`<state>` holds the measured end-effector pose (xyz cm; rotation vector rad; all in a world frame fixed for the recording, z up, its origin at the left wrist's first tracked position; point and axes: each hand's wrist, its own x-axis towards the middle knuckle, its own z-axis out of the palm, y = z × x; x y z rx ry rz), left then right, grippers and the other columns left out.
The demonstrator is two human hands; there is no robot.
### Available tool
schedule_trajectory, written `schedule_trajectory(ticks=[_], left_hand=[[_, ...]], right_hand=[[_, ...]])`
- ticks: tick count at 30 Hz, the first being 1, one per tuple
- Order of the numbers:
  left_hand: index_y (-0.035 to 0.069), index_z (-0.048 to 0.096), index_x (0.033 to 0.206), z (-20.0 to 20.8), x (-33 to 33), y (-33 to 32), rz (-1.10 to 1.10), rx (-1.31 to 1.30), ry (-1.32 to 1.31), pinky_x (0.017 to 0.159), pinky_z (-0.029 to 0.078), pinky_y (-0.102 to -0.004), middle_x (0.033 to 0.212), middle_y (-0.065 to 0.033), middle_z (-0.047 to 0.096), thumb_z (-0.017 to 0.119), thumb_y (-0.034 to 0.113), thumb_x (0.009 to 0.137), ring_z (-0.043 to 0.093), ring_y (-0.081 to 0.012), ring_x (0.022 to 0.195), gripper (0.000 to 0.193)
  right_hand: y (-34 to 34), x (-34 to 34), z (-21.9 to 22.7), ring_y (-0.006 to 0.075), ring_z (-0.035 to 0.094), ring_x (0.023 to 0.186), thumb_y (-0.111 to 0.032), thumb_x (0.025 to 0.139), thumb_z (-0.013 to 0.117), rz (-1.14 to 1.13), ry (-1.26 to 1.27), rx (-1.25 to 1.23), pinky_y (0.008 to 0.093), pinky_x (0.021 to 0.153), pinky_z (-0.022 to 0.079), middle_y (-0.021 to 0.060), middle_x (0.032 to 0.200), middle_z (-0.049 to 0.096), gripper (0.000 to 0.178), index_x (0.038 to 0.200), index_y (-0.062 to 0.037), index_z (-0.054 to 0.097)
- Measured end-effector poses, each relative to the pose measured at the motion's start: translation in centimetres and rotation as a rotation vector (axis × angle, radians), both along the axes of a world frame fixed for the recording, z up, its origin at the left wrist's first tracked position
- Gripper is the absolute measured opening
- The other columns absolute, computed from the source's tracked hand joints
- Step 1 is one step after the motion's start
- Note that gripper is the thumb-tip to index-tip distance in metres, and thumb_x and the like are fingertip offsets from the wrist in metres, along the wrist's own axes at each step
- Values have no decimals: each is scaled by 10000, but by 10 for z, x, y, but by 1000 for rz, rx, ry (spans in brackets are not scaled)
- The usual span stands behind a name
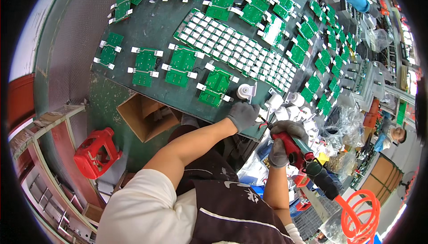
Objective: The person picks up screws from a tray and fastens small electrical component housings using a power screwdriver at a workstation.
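1. My right hand [290, 129] clenched the red tool [291, 148], right of centre.
2. Mid-frame, my left hand [244, 115] curled near its tip; what it held, I couldn't tell.
3. Probably I was fastening; next called for a steady tip.
4. White parts [244, 91] lay just above, green boards [219, 5] higher.

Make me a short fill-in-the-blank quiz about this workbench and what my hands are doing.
The left hand and right hand wear ____ gloves.
The red tool is held in the ____ hand.
The circuit boards spread over the table are ____.
The hand nearer the open cardboard box is the ____ one.

Missing words: grey; right; green; left.
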<state>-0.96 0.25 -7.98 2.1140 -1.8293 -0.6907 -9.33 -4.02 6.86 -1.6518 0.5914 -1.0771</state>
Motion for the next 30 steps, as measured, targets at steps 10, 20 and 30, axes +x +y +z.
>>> schedule_trajectory(ticks=[10, 20, 30], left_hand=[[17, 529, 970, -2, 2, 4, -31, -52, -11, 548, 512, -369, 668, -85, 633, 747, 446, 670, 653, -230, 621, 567], [55, 509, 1131, 21, 16, 5, -35, 165, 102, 599, 517, -409, 742, -107, 669, 690, 435, 748, 679, -283, 682, 569], [236, 552, 1162, 40, 7, 14, -16, 43, 158, 592, 479, -446, 715, -96, 651, 661, 510, 738, 655, -301, 659, 517]], right_hand=[[4, -8, -4, 220, 615, 726, -192, 778, 723, 26, 29, 78, 348, 665, 523, 221, 1001, 613, 395, 1038, -30, 475], [-2, -2, 17, 215, 648, 755, -211, 851, 696, 228, 262, -181, 328, 691, 544, 226, 1009, 628, 340, 1049, -6, 511], [-8, -42, 43, 221, 626, 700, -173, 686, 749, -60, -269, 293, 359, 654, 515, 207, 985, 630, 464, 1069, -3, 550]])
